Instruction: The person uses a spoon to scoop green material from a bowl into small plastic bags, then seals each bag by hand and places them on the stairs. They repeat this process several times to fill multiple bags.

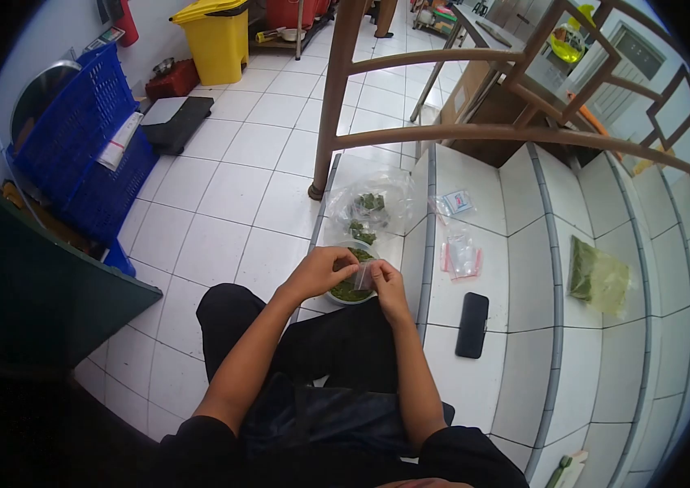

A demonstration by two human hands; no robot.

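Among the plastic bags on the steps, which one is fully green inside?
The flat bag farthest right, beyond the black phone. The crumpled bag holds only a few leaves; the small bags look nearly empty.

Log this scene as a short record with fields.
setting: person seated on white tiled steps
left hand: pinches small clear plastic bag
right hand: pinches the same bag
beneath hands: round clear bowl of green leaves
step above: large clear plastic bag holding green leaves
right of hands: flat black phone, small clear zip bags, flat clear pouch of green contents
floor, left: blue plastic crate
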